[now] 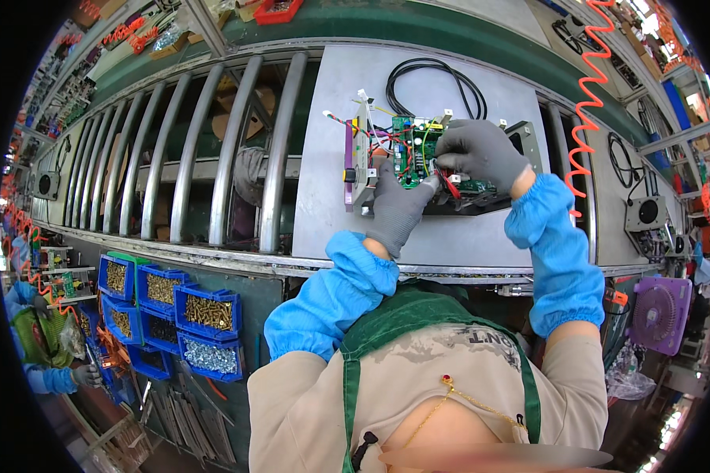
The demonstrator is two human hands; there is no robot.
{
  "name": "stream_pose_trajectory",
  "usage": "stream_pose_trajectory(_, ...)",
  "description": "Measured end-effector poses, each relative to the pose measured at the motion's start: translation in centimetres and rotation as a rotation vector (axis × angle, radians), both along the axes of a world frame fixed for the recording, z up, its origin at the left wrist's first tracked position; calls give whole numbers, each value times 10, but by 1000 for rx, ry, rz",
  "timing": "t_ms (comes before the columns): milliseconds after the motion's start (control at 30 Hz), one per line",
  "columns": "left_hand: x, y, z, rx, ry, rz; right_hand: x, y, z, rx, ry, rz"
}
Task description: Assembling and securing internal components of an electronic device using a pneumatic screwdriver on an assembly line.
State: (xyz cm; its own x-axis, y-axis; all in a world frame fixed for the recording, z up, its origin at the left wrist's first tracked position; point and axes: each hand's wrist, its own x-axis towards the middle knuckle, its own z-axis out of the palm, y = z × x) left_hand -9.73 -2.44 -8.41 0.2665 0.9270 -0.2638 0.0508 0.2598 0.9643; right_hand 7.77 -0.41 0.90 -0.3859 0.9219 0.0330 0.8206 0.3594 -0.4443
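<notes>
A device with a metal frame (521, 142), a purple side panel (349, 169) and a green circuit board (403, 146) stands on a pale grey plate. My left hand (398, 206), in a grey glove, reaches over its near side. The thumb and forefinger are spread, touching the board's near edge. Above the right half of the board, my gloved right hand (481, 154) has its fingers curled together. Red wires (451, 187) come out just below those fingertips; what the fingers pinch is hidden. More red and white wires (379, 138) run at the board's left.
A black cable (394, 83) lies coiled behind the device on the plate (331, 102). Metal rollers (241, 150) extend left. Blue bins (209, 311) of screws stand at the near left. An orange coiled hose (588, 106) hangs at right, above a purple fan (661, 315). Another person's gloved hand (87, 376) shows far left.
</notes>
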Motion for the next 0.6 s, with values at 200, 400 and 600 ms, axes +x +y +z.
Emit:
stream_pose_trajectory(200, 6, -5, 5, 7, -12, 109, 3, 17, -2, -136, -9, 39)
stream_pose_trajectory(400, 11, -4, 8, 17, -10, 151, -8, 25, 9, -160, -202, 116)
stream_pose_trajectory(600, 8, -2, 0, -4, -15, 148, -11, 34, 7, -208, -192, 145)
